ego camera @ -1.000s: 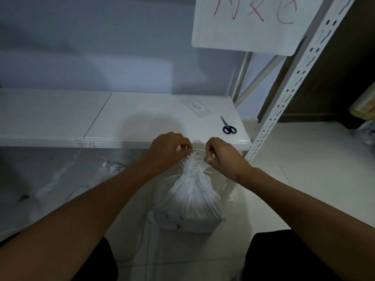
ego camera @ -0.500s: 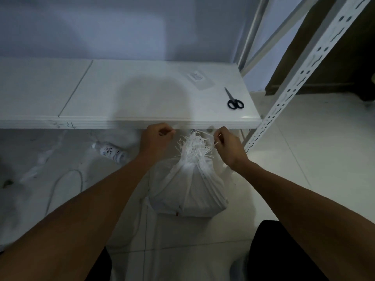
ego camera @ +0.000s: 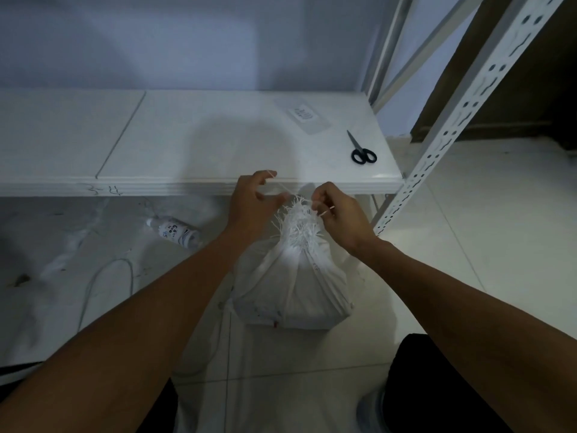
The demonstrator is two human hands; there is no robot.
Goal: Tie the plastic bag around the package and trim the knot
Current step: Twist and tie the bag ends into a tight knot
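The white plastic bag (ego camera: 293,285), gathered around a box-shaped package, stands on the pale tiled floor (ego camera: 452,245) just before the front edge of the white shelf board (ego camera: 199,151). The right hand (ego camera: 340,220) pinches a thin white strand at the frayed neck (ego camera: 298,220). The left hand (ego camera: 253,204) has loosely spread fingers, a strand running to its fingertips. Advised: draw both ends evenly outward, low against the neck. The black-handled scissors (ego camera: 362,151) lie near the board's right front corner, untouched.
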